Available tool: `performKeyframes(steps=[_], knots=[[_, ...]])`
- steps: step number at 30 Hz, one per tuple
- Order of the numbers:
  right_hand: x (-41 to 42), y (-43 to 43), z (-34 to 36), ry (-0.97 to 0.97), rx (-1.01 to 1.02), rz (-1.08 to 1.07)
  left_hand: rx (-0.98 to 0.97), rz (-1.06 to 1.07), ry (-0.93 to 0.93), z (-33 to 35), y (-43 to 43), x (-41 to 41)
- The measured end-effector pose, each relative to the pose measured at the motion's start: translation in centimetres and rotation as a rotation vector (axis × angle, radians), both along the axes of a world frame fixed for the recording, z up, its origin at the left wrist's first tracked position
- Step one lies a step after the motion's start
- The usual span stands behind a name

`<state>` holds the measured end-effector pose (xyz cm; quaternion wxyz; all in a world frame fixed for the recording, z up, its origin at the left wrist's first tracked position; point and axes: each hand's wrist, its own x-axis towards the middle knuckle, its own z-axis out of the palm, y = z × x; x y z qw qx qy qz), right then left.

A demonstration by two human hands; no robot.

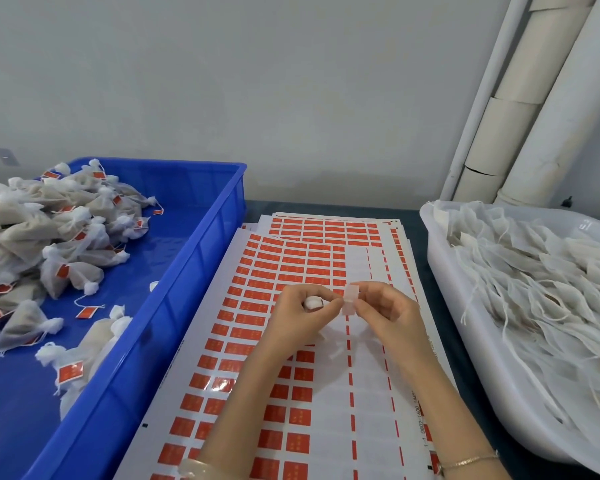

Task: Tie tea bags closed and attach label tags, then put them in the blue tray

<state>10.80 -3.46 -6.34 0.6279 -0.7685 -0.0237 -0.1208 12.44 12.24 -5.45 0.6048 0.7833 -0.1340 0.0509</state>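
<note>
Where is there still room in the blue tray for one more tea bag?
The blue tray has bare floor at the back right, between the heap of tied tea bags and its right wall, and again in the near left corner. The far left is piled high. The white tub is full too.

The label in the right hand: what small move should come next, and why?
Probably press the label onto the string of the tea bag. The right hand pinches the label, already off the sheet, right beside the tea bag that the left hand grips, and no red tag shows on that bag. The string itself is too small to see.
</note>
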Motion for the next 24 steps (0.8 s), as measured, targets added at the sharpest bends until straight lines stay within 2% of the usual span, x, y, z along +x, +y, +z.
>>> performKeyframes(steps=[5, 14, 24], knots=[[0.04, 0.21, 0.27, -0.031, 0.068, 0.030, 0.020, 0.015, -0.010, -0.05, -0.07, 0.07], [-0.08, 0.07, 0.03, -0.118, -0.093, -0.054, -0.001, 0.057, 0.048, -0.27, -0.01, 0.46], [-0.21, 0.63, -0.10, -0.149, -0.196, -0.099, -0.113, 0.140, 0.163, -0.18, -0.03, 0.59]])
